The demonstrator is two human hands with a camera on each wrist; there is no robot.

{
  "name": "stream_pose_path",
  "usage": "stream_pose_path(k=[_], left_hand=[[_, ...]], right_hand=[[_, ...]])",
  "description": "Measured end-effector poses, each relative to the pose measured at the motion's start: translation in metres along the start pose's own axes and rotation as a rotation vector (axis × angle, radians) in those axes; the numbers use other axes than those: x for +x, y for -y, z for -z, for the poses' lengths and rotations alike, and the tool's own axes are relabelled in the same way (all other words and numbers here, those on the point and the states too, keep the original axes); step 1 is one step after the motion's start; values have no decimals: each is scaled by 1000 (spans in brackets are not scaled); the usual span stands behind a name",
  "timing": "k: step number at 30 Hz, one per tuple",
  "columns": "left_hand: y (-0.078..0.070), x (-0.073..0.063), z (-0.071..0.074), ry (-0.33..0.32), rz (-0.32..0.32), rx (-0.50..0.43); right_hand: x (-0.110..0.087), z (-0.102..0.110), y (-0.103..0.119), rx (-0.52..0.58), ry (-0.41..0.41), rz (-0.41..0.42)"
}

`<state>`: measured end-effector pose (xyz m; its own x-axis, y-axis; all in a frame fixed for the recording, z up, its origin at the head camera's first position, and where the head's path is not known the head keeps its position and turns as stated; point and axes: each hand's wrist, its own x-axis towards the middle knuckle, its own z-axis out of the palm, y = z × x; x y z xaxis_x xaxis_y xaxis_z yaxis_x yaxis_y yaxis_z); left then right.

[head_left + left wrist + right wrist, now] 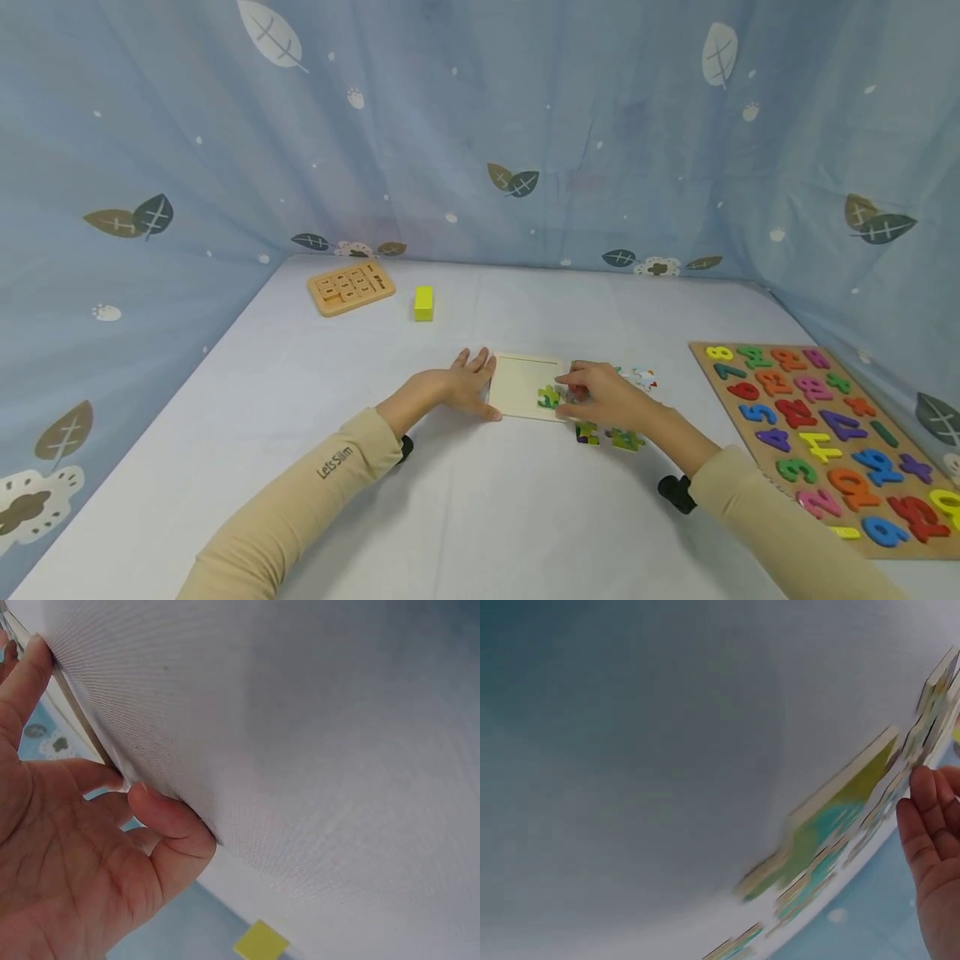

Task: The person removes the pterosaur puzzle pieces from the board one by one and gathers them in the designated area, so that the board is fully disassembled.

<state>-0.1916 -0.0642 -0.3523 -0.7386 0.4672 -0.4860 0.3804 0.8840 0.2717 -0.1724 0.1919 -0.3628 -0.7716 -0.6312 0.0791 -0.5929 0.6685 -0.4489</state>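
Note:
A pale square puzzle tray [517, 379] lies flat on the table between the hands. Fingers spread, my left hand [467, 387] rests along its left edge; the left wrist view shows fingertips against the tray's rim [86, 724] and the thumb down on the cloth. My right hand [607, 396] is over the tray's right edge, thumb and index finger pinching a green jigsaw piece [550, 397] in the tray's lower right. More jigsaw pieces [624, 439] lie beside and under the right hand, partly hidden by it. The right wrist view shows these pieces [840, 806] edge-on and blurred.
At the right lies a brown board [810, 450] of coloured numbers and signs. Toward the back left are a wooden number-slide puzzle [351, 287] and a yellow block [423, 303]. A blue leaf-print curtain [480, 125] hangs behind the white table.

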Motion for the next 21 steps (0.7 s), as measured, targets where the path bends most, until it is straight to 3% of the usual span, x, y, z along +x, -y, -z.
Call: stream_pose_path(k=[7, 21], left_hand=[[-1, 1, -2, -7, 9, -15], [-1, 4, -3, -13, 12, -23]], right_hand=[[17, -9, 2, -26, 35, -28], [16, -8, 5, -24, 41, 10]])
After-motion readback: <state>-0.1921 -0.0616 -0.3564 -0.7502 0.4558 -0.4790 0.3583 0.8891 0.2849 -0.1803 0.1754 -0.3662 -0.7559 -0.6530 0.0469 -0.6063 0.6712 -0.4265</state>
